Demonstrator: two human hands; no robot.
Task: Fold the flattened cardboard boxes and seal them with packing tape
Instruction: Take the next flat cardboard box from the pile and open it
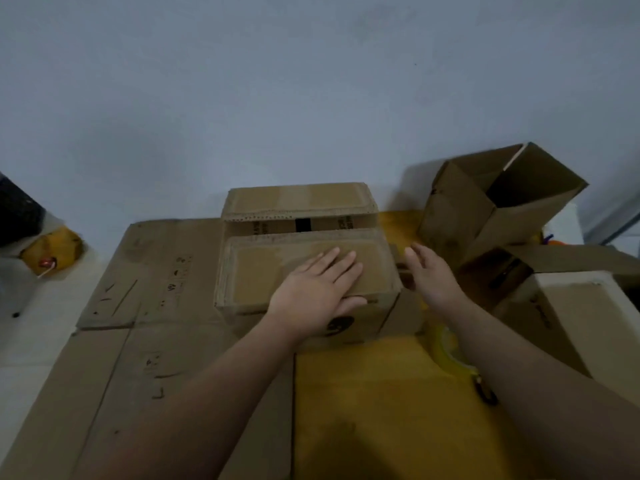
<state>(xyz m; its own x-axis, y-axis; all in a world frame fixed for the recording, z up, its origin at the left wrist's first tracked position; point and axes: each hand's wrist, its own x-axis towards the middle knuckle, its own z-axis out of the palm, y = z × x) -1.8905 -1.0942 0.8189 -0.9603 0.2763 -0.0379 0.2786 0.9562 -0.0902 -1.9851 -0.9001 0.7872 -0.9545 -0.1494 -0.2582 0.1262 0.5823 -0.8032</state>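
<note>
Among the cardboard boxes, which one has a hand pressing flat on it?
The middle box: the left hand lies flat on its near flap. No hand is on the tilted open box at right or the flattened cardboard at left.

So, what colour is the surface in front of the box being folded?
The surface is mustard yellow, clearest in the head view.

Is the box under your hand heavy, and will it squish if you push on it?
Probably light: nothing shows through the gap between the flaps of the box. The near flap may sag under the left hand, since no tape holds it yet. Flat-sided, it would likely slide rather than roll.
</note>
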